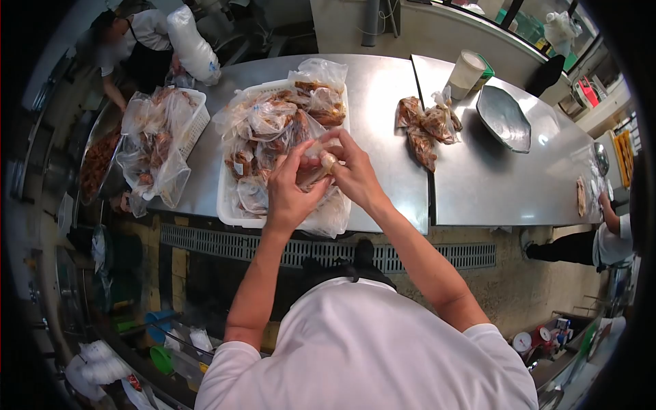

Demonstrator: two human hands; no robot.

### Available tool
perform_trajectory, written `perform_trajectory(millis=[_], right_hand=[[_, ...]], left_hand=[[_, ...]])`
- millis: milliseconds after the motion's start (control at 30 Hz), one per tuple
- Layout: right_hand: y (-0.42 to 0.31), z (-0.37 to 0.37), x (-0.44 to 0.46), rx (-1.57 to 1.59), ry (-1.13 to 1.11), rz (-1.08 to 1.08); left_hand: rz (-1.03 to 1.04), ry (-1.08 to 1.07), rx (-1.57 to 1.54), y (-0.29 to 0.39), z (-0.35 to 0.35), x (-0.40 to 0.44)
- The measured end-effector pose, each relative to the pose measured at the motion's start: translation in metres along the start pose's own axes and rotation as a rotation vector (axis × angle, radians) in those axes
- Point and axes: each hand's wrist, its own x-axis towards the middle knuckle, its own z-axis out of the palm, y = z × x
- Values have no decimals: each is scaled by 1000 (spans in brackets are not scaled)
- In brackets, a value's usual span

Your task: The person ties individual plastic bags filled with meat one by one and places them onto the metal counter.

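Both hands are raised over a white basket [229, 212] heaped with clear plastic bags of reddish-brown food [273, 116]. My left hand [290, 191] has its fingers curled on a crumpled clear plastic bag [311, 175]. My right hand [352, 174] pinches the gathered, twisted part of that bag near its thumb and fingertips. The two hands are close together, with the bag between them. What the bag contains is mostly hidden by the fingers.
Several brown-filled bags [427, 126] lie right of the basket, near a dark octagonal plate [504, 119] and a whitish container [467, 74]. At left, a co-worker [140, 41] stands by another bag-filled basket [198, 123] and a metal tray [102, 154]. Another person [611, 239] is far right.
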Motion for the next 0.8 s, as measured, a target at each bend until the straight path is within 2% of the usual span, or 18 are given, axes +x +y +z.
perform_trajectory(millis=[33, 100, 167, 233, 267, 333, 367, 400, 433, 500, 533, 567, 633, 733, 800], right_hand=[[1, 4, -2, -1, 4, 3], [1, 7, -4, 46, 51, -23], [-2, 0, -7, 43, 27, 28], [2, -5, -8, 46, -1, 82], [9, -8, -10, 47, -59, 58], [10, -19, -10, 44, -108, 34], [11, -25, -7, 107, -192, 16], [11, -29, -7, 171, -273, -2], [12, -32, -10, 169, -265, 0], [13, -36, -14, 230, -239, 94], [3, -34, -21, 89, -139, 26], [4, -35, -27, 89, -137, 28], [7, -37, -39, -94, 41, -5], [9, -35, -58, 28, 118, 9], [15, -38, -64, 87, 147, 15]], left_hand=[[-1, -4, -2, 1, 4, -1], [116, 149, 242, -2, 12, -1], [140, 180, 199, -9, 18, -3], [70, 245, 147, -13, 18, -2], [70, 243, 146, -14, 17, -1], [-195, 153, -341, -15, 13, 6], [-195, 146, -343, -17, 10, 9], [-43, 92, -139, -18, 8, 11], [110, 40, 63, -17, 8, 13], [149, -7, 74, -3, 10, 14], [176, -54, 92, 8, 9, 11], [176, -56, 91, 17, 7, 10], [-10, -217, -84, 30, 4, 7], [-132, -255, -138, 1, 28, -1], [-15, -223, -82, 5, 47, -10]])
